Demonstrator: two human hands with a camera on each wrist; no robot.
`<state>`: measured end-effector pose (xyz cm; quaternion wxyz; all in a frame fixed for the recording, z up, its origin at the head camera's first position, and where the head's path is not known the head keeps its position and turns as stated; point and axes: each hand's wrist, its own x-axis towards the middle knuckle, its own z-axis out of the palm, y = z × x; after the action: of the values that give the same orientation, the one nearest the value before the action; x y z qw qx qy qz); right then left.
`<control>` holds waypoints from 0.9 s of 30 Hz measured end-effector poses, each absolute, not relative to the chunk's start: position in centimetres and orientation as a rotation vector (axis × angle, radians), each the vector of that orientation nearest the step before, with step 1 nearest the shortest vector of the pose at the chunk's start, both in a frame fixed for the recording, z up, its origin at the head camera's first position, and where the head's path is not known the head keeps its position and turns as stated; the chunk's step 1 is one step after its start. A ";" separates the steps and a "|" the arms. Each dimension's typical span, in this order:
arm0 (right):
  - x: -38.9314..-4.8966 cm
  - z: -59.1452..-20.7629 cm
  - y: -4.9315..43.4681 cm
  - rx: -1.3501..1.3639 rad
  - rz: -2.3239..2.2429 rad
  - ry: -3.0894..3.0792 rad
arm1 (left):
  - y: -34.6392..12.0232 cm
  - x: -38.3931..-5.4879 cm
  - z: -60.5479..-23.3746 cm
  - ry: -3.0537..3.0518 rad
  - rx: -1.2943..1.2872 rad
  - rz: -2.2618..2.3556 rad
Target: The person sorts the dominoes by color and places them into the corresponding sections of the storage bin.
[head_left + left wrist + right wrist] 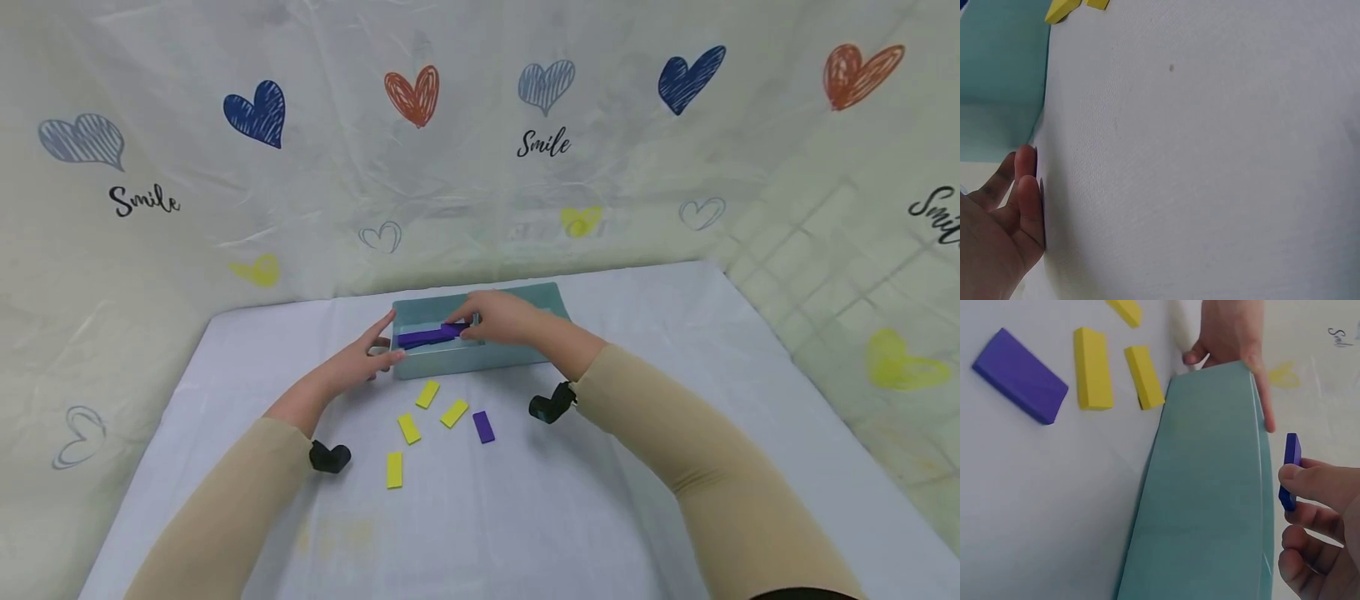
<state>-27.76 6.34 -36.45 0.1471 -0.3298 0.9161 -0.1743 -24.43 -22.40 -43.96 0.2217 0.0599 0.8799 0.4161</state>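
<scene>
A teal tray (465, 363) with raised walls stands toward the back of the table. Several purple blocks (423, 337) lie in its left part. Over them, my right hand (504, 317) pinches one flat purple block (1291, 469) between thumb and fingers, above the rim in the right wrist view. At the tray's left end is my left hand (358, 358), its thumb and forefinger extended along the end wall and touching the rim. Its other fingers are loosely bent beside the wall, close to the tabletop in the left wrist view.
In front of the tray several yellow blocks (454, 413) lie scattered on the white tablecloth (525, 517). A single purple block (483, 427) lies just right of them. Behind the table hangs a pale curtain (465, 183) printed with hearts.
</scene>
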 end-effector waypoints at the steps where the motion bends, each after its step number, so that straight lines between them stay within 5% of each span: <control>1: -27.9 -36.5 6.0 -0.949 -0.498 2.638 | -22.4 -24.4 -44.0 2.429 0.163 1.151; 27: -31.4 -39.8 -0.6 -0.904 -0.456 2.618 | -22.7 -24.6 -44.3 2.430 0.165 1.187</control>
<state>-31.38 -0.64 -39.77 0.1665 -0.3174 0.9197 -0.1604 -24.57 -22.72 -44.33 0.2141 0.0594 0.8761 0.4279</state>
